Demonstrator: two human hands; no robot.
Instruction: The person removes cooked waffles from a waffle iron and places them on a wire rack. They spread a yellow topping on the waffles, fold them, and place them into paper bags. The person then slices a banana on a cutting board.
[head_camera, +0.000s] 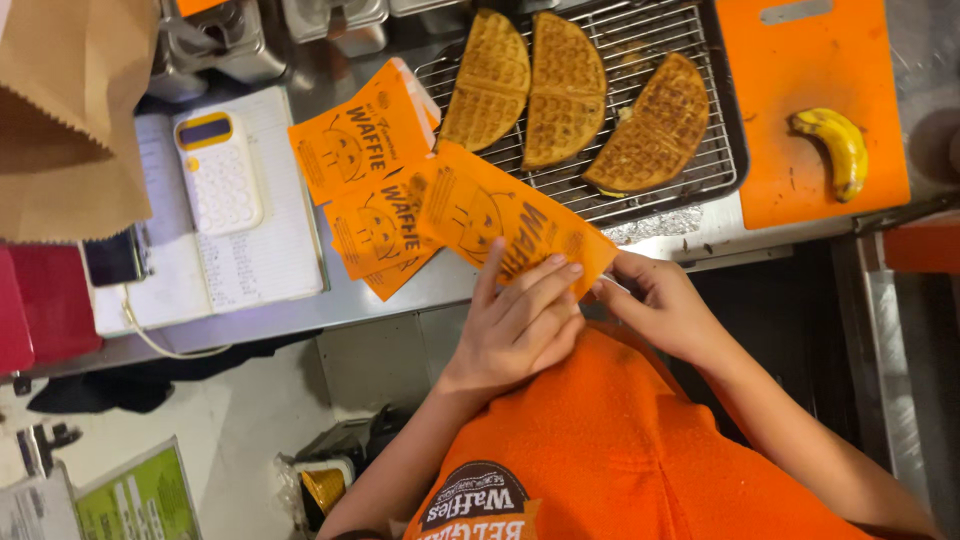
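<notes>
Waffles: three half-round pieces (565, 95) on one wire rack (700, 150), none overlapping.
Sleeves: three orange paper sleeves — one held (500, 220), two flat on the tabletop (330, 305) just left of it (365, 135).
Left hand: (520, 320) fingers nearly straight, laid flat over the held sleeve's near end.
Right hand: (665, 305) curled, pinching the sleeve's right corner.
Other items: one banana (835, 150) on an orange cutting board (800, 90); one calculator (218, 170); one brown paper bag (65, 120).
Edges: held sleeve overhangs the tabletop's near edge — bare steel shows below the sleeves.
</notes>
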